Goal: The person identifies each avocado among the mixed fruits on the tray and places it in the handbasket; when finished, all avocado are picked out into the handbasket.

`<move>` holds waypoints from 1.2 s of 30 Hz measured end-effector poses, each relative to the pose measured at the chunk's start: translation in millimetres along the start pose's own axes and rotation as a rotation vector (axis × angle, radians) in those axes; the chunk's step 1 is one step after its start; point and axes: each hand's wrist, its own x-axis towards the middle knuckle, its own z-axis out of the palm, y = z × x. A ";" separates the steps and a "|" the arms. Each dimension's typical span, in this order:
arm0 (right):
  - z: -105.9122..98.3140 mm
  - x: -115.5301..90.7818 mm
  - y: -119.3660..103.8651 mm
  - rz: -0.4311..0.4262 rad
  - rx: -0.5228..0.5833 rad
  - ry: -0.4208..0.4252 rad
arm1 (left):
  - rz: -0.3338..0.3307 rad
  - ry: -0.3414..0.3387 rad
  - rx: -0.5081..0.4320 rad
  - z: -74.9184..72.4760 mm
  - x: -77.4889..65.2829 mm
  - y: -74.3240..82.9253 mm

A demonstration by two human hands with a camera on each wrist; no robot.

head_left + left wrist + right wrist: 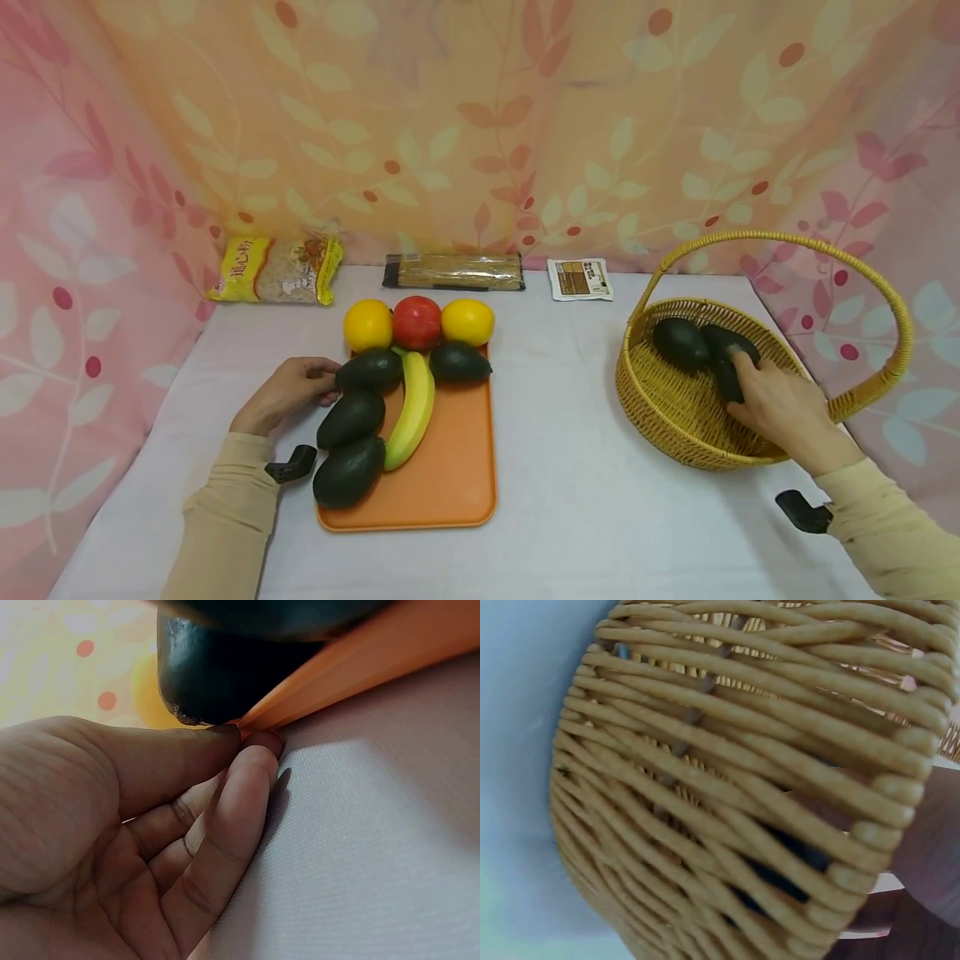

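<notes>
My left hand [296, 390] pinches the left rim of the orange tray [450, 492] between thumb and fingertips, close beside a dark avocado [210, 675]. Several dark avocados lie on the tray around a yellow banana [412, 412]. At its far end sit a round orange-yellow fruit [368, 326], a red round fruit [417, 322] and a yellow lemon-like fruit [468, 322]. Inside the wicker basket [660, 429], my right hand [783, 408] grips a dark avocado [726, 379]; more avocados [680, 343] lie next to it. Basket wall hides most of this grip in the right wrist view.
Along the back of the white-covered table stand a yellow bag of dry food [281, 268], a long clear-wrapped pack [453, 272] and a small white-and-brown packet [580, 279]. The basket's tall handle [780, 239] arches above the right arm. Floral curtains enclose the table.
</notes>
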 end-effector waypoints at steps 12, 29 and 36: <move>4.7 -2.2 5.0 0.043 0.011 -0.073 | 0.008 -0.010 -0.020 0.7 0.6 -1.4; 4.6 -2.9 3.1 0.072 0.018 -0.140 | 0.008 -0.004 0.005 0.6 1.3 -0.7; 6.0 -1.8 3.7 0.056 0.011 -0.124 | 0.002 -0.002 0.003 1.4 1.1 -1.8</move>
